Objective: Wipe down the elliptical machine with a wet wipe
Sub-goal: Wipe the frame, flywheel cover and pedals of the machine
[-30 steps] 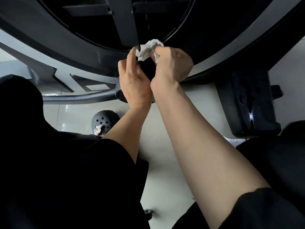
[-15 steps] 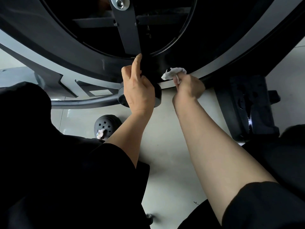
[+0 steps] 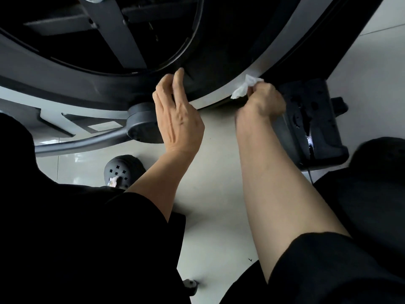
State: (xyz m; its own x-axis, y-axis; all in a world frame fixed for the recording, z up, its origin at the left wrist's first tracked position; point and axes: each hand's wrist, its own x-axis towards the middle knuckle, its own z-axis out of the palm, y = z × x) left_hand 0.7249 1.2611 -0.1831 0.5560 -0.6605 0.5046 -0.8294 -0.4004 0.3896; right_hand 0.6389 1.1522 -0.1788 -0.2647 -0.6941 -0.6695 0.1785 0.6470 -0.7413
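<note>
- Wet wipe (image 3: 245, 87): white, crumpled, pinched in the fingers of the right hand (image 3: 264, 99). It is pressed against the pale grey band of the elliptical machine (image 3: 221, 93) housing, at the lower right of the curve.
- Right grip: fingers curled round the wipe, bunching it; the wipe sticks out above the knuckles.
- Left hand (image 3: 178, 115): holds nothing, fingers straight and loosely together, fingertips near or touching the dark housing edge just left of the wipe. Contact cannot be confirmed.
- Round black hub (image 3: 142, 122) with its tube arm sits just left of the left hand; black foot pedal (image 3: 311, 119) lies behind the right hand.
- Progress, judged: wiping is under way on the lower shroud. No wet sheen or dirt line is visible, so what is already clean cannot be told. Pedal, hub and upper frame probably remain.
- Hidden: machine top is cut off; the interior behind the ring is too dark to read; the person's dark clothing blocks the lower corners. A black shoe (image 3: 122, 170) stands on the tiled floor (image 3: 210, 194).
</note>
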